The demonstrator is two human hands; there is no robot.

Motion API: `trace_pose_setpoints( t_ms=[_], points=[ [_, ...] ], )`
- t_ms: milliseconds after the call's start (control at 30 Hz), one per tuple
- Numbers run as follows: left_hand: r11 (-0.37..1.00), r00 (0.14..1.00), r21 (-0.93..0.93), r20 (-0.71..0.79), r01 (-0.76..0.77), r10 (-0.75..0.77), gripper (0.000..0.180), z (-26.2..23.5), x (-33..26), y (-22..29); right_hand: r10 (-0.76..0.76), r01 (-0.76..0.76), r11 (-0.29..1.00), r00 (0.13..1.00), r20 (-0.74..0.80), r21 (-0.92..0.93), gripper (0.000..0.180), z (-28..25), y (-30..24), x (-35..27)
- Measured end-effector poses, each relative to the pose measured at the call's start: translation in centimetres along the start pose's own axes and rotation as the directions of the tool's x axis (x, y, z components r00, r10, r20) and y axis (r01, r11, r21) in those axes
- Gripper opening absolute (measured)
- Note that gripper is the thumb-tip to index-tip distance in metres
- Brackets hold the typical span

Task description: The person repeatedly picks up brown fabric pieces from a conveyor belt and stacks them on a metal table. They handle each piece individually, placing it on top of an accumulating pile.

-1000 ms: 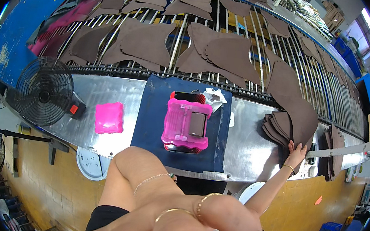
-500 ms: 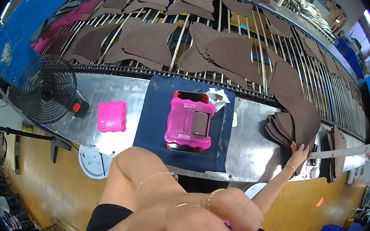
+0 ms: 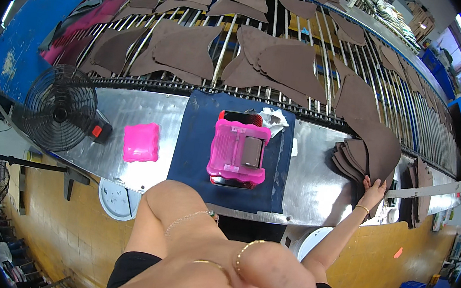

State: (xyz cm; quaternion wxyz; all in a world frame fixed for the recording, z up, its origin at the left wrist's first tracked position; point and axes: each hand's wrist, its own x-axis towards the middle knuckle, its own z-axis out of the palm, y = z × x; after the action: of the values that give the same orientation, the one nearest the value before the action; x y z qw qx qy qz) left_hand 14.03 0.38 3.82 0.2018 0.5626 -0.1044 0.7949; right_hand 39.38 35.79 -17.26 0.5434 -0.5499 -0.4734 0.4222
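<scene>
Brown, flat and bending along its length, the curved sheet [image 3: 381,146] has its near end at our right hand [image 3: 372,194], whose fingers are on that edge; we cannot tell whether they pinch it or merely rest there. Our left hand [image 3: 239,274] looms close to the camera at the lower middle, its fingers apparently curled; whether it holds anything we cannot make out.

What matters most is how the sheet lies: its long axis runs away from our right hand, toward the roller conveyor [image 3: 223,53], in line with more brown material reaching onto the rollers. Our right hand is the nearer one, touching; the left is well apart, and from it the sheet lies ahead and to the right.

Just left of the sheet we see a fanned brown stack [image 3: 348,156] on the metal table [image 3: 311,178]; to the right, past a pale bar [image 3: 433,190], hangs another brown pile [image 3: 420,192]. Farther left a pink holder [image 3: 221,151] sits on a dark blue cloth [image 3: 194,140], then comes a pink wavy-edged square [image 3: 141,142], then a black fan [image 3: 60,106].
</scene>
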Motion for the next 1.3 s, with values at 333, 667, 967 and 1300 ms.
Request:
trace_pose_setpoints(
  t_ms=[333,667,967,1300],
  points=[
    [1.000,1.000,-0.001,0.001,0.012,-0.012,0.064,-0.15,-0.07,-0.11,-0.016,0.016,1.000,1.000,-0.005,-0.015,0.037,-0.13,0.05,0.08],
    [1.000,1.000,-0.002,-0.002,0.015,-0.015,0.064,-0.29,-0.18,-0.06,-0.004,0.004,1.000,1.000,-0.002,-0.014,0.039,0.09,-0.14,-0.13],
    [1.000,1.000,-0.015,-0.004,0.018,-0.018,0.065,-0.65,-0.29,-0.24,-0.017,0.016,0.999,1.000,-0.013,-0.028,0.038,-0.21,0.35,0.29],
    [1.000,1.000,-0.013,0.000,0.015,-0.015,0.065,-0.78,-0.18,-0.13,-0.018,0.017,1.000,1.000,-0.009,-0.020,0.036,-0.02,0.16,0.13]
  ],
)
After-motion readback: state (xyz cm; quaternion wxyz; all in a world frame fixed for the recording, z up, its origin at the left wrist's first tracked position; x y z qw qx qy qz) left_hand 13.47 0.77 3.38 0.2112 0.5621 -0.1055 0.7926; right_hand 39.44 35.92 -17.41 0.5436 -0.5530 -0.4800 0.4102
